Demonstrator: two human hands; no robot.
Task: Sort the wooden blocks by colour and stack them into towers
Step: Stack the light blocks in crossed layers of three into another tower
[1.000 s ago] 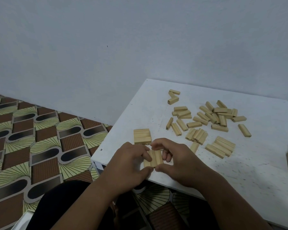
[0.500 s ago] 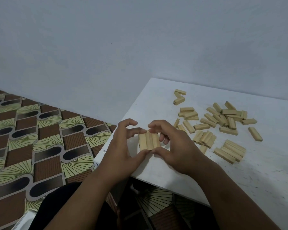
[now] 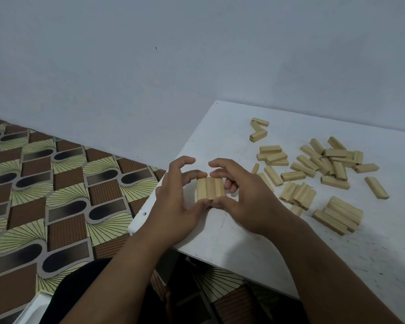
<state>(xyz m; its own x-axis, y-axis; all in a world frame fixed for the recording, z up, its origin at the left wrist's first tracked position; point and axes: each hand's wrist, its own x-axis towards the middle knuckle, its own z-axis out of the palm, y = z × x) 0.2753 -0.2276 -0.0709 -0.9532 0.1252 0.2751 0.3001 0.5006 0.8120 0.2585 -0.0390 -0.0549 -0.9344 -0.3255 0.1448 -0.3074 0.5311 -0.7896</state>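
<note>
Three pale wooden blocks [image 3: 210, 188] lie side by side as one flat row near the left front corner of the white table [image 3: 220, 232]. My left hand [image 3: 175, 206] and my right hand [image 3: 246, 202] pinch this row between thumbs and fingertips, one hand at each side. The small stack that stood here is hidden under the row and my hands, so I cannot tell whether the row rests on it. Several loose blocks of the same pale colour [image 3: 325, 162] lie scattered further right.
A few blocks [image 3: 258, 130] lie apart at the far side of the table. Two tidier groups of blocks [image 3: 297, 195] [image 3: 339, 213] sit to the right of my right hand. A patterned floor [image 3: 56, 195] lies left of the table, and a plain wall rises behind.
Both hands have carried the three-block row away from the table's front edge to the spot where the small stack stood. That stack is now covered.
</note>
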